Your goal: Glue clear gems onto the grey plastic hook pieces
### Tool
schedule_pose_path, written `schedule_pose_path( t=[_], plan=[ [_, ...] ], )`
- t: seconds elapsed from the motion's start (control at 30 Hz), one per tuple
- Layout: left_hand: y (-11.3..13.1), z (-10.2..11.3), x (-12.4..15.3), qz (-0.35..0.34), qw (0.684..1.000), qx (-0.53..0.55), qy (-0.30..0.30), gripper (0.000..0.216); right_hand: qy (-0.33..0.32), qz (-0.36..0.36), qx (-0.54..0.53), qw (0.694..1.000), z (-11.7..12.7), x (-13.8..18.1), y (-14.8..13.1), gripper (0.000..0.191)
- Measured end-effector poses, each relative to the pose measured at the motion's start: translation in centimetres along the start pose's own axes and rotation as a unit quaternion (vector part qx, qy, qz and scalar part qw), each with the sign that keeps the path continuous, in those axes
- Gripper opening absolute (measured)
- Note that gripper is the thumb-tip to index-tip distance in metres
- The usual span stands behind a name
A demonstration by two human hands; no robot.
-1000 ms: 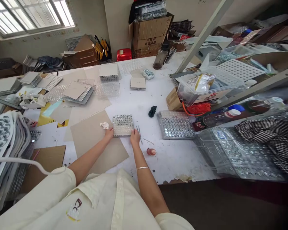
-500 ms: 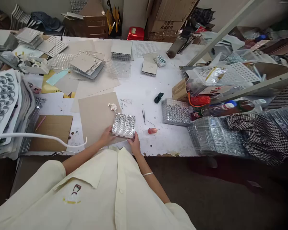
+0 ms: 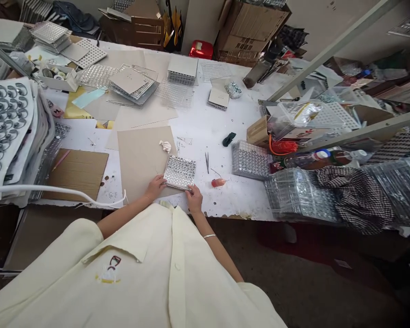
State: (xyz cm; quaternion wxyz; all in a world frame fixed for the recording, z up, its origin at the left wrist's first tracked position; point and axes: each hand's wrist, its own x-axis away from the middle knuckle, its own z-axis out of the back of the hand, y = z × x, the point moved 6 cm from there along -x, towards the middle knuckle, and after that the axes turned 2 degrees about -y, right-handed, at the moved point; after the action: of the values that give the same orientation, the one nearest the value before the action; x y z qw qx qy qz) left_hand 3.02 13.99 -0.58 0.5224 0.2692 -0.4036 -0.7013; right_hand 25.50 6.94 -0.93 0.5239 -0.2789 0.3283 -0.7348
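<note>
A square clear tray (image 3: 180, 171) with rows of shiny silver pieces is between my hands, over the right part of a grey-brown board (image 3: 140, 159). My left hand (image 3: 155, 187) grips its left near corner, fingers closed at the edge. At the near right corner, my right hand (image 3: 194, 199) pinches the rim. Just beyond the tray is a crumpled white scrap (image 3: 165, 146). To the right lie black tweezers (image 3: 207, 162) and a small red-pink bottle (image 3: 218, 182) with a thin tip.
A stack of similar filled trays (image 3: 251, 159) stands to the right, beside wrapped clear packs (image 3: 300, 193) and a checked cloth (image 3: 348, 196). Sheets of silver rings (image 3: 8, 127) pile up at the left. A white cable (image 3: 75, 193) crosses the near left edge.
The view has shifted slightly, so the table's things sit a little differently in it. Both hands keep hold of the tray, whose near edge now looks less raised.
</note>
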Motion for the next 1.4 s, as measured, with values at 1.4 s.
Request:
schedule_pose_path(
  t=[1.4],
  plan=[
    [1.6, 2.2, -5.1, -0.007, 0.993, -0.114, 0.019, 0.041, -0.022, -0.024, 0.231, 0.972, 2.4, -3.7, -2.8, 0.05]
  ],
)
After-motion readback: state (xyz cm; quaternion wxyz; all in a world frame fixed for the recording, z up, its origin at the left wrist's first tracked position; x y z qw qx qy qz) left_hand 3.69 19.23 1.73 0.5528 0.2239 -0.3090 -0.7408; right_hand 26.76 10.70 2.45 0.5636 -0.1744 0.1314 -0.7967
